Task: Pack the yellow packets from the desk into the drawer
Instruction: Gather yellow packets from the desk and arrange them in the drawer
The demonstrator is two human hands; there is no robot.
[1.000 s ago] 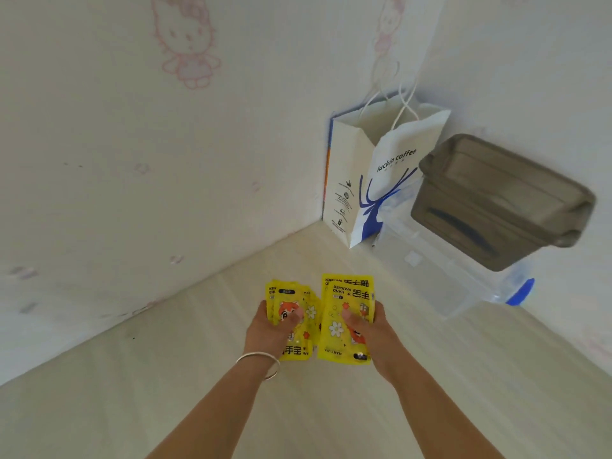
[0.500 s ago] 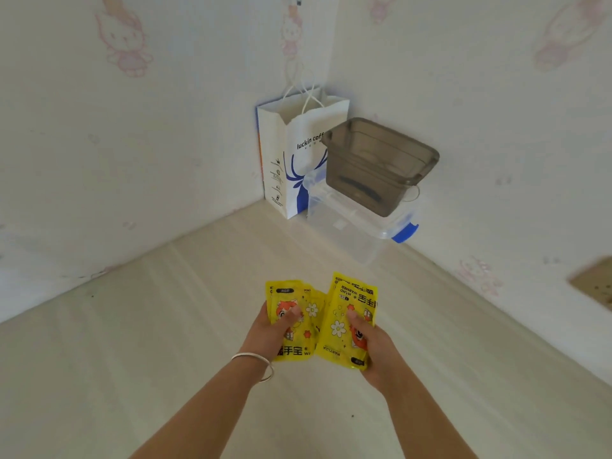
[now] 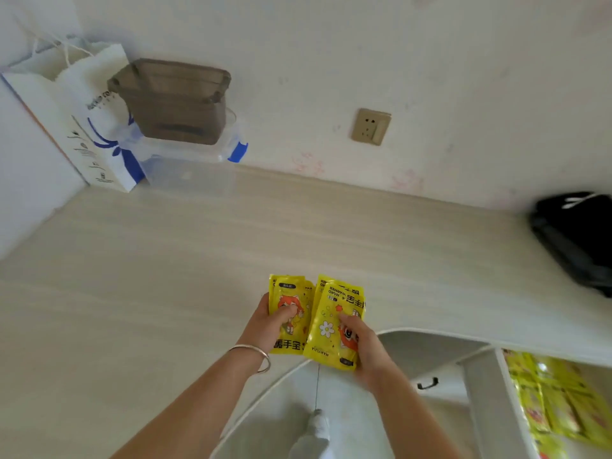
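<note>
My left hand [image 3: 265,326] grips a small stack of yellow packets [image 3: 291,313], thumb on the front, a bangle on the wrist. My right hand [image 3: 361,346] holds a second stack of yellow packets [image 3: 334,323] printed with a flower and an orange cartoon figure. Both stacks are held side by side above the front edge of the pale wooden desk [image 3: 165,276]. At the lower right an open white drawer [image 3: 480,385] shows several yellow packets [image 3: 556,399] lying inside.
A white and blue paper bag [image 3: 82,127] stands in the far left corner beside a clear box [image 3: 185,164] with a brown tub [image 3: 172,101] on top. A wall socket [image 3: 371,126] sits on the back wall. A black bag [image 3: 576,233] lies at the right.
My view has swung to the right, so the bag and boxes now sit at the far left. The drawer and black bag have come into view. Both hands still hold their packets.
</note>
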